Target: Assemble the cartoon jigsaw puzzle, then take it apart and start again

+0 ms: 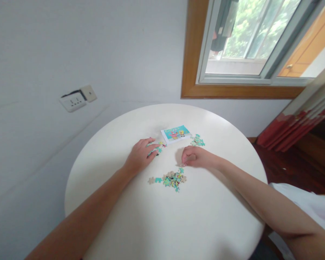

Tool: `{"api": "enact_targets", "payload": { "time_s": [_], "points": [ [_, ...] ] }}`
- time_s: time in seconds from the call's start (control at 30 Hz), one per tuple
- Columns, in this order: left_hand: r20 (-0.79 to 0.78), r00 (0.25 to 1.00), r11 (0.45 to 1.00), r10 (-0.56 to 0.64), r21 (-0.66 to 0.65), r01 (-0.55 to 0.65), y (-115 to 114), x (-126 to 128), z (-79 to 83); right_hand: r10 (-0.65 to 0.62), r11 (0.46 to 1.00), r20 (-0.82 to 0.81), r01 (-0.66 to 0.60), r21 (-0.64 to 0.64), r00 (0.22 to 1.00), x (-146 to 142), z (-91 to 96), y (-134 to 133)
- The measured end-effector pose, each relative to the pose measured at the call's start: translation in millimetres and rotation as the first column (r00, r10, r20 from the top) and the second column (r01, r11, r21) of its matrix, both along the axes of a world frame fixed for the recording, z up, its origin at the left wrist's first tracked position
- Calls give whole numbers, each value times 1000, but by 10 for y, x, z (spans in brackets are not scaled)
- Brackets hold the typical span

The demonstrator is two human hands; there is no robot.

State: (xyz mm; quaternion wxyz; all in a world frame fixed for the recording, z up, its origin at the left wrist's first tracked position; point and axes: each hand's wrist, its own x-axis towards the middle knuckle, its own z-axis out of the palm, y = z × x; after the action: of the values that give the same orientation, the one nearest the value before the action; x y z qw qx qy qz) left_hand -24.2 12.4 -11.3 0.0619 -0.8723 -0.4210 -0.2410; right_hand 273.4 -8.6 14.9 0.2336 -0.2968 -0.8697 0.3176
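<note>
My left hand (142, 153) lies on the table with its fingers spread over a small group of jigsaw pieces (159, 148), partly hidden beneath them. My right hand (193, 156) is pinched at the fingertips around a small jigsaw piece (182, 165), just above the far edge of a loose pile of puzzle pieces (174, 178). Some pieces in that pile show green and yellow print, others a plain beige back. Beyond my right hand sits another cluster of mostly green pieces (197, 140). A puzzle box (176, 134) with cartoon figures lies between the two farther clusters.
Everything rests on a round white table (135, 220). Its far side stands near a white wall with a socket (73, 101). A wood-framed window (233, 91) is at the upper right, beside a red and white curtain (292, 124).
</note>
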Motion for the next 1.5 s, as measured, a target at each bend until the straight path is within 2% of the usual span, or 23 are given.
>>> {"api": "enact_targets", "payload": {
  "time_s": [0.07, 0.1, 0.17, 0.23, 0.3, 0.53, 0.73, 0.87, 0.93, 0.97, 1.03, 1.07, 1.13, 1.2, 1.37, 1.5],
  "points": [
    [25, 1000, 1000, -14, -15, 14, 11, -2, -9, -143, 982, 49, 136, 130, 989, 102, 11, 84],
    [35, 999, 1000, -17, -20, 18, 15, -3, -13, -230, 955, 93, 206, 214, 969, 160, 17, 129],
    [47, 999, 999, -19, -29, 21, 19, -3, -24, -411, 869, 202, 316, 382, 889, 272, 31, 207],
    [52, 998, 999, -21, -30, 22, 19, 0, -31, -516, 805, 289, 342, 484, 806, 363, 49, 254],
    [52, 998, 999, -20, -25, 22, 15, 4, -31, -538, 794, 346, 323, 515, 769, 426, 69, 266],
    [59, 998, 1000, -16, -12, 17, 4, 9, -2, -521, 819, 387, 318, 478, 761, 516, 119, 231],
    [65, 998, 999, -8, -33, 10, -3, 16, 10, -492, 829, 381, 288, 479, 782, 441, 86, 203],
    [65, 998, 999, -7, -45, 10, -13, 22, 29, -524, 808, 367, 312, 500, 768, 385, 77, 183],
    [68, 998, 999, -7, -53, 11, -20, 25, 40, -476, 831, 327, 295, 472, 817, 345, 89, 155],
    [71, 997, 998, -9, -54, 13, -23, 27, 44, -403, 867, 303, 255, 427, 864, 317, 97, 133],
    [77, 997, 998, -15, -56, 19, -28, 28, 47, -180, 954, 247, 107, 280, 952, 244, 111, 73],
    [80, 997, 998, -17, -57, 21, -29, 28, 45, -67, 980, 215, 25, 195, 974, 204, 115, 39],
    [83, 996, 998, -18, -57, 23, -28, 26, 39, 70, 994, 160, -83, 76, 985, 128, 113, -22],
    [86, 996, 998, -19, -58, 25, -24, 22, 29, 106, 992, 135, -114, 57, 985, 66, 99, -65],
    [82, 996, 999, -31, -35, 34, -11, 18, 5, 119, 978, 151, -142, 153, 981, -41, 79, -106],
    [77, 996, 999, -35, -31, 37, -12, 20, 2, 49, 973, 211, -94, 208, 976, -36, 87, -90]
  ]
}}
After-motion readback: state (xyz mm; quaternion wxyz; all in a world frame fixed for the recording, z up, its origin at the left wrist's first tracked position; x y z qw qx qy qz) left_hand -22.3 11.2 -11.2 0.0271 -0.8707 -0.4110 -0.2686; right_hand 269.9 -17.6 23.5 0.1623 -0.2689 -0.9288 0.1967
